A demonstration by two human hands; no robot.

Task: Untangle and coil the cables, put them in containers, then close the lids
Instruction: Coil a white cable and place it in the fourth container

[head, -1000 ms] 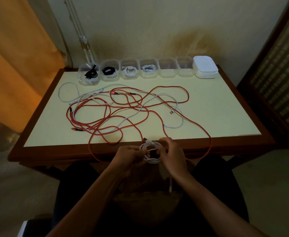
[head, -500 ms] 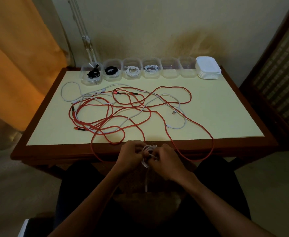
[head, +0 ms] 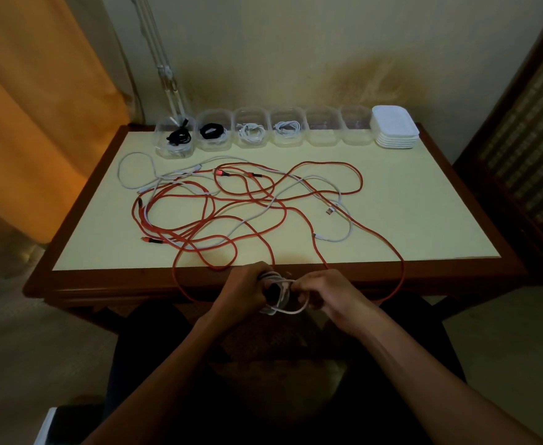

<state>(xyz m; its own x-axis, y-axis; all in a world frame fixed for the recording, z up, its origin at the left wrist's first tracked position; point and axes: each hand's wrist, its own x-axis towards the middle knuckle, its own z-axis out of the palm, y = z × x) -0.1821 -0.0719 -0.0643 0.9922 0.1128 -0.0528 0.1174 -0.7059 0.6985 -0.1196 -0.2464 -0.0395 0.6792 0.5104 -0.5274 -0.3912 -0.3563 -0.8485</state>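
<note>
Change: since half a second ago the right hand (head: 323, 292) is drawn a little toward 3 o'clock, and a loop of the white cable (head: 283, 295) is opened out between the hands; the tangle on the table (head: 424, 200) is unchanged.
Left hand (head: 247, 285): curled round the bundled turns of the white cable, at 6 o'clock, just off the table's near edge.
Right hand: fingers curled, the loose loop is pinched at its 3 o'clock side.
White cable: partly coiled, held in the air between the hands above the lap.
Remaining tangle: red cables (head: 247, 213) and more white cables (head: 334, 216) are interlaced across the middle of the table; one red strand hangs over the near edge.
Containers: a row (head: 323, 128) is set at 12 o'clock; four hold coiled cables, two look empty.
Lids (head: 394, 130): stacked at 1 o'clock, none fitted yet.
Handling: the cable is judged light, limp and slightly springy, so the coil is best gripped across all turns at once; the plug ends are probably best left free of strain.
</note>
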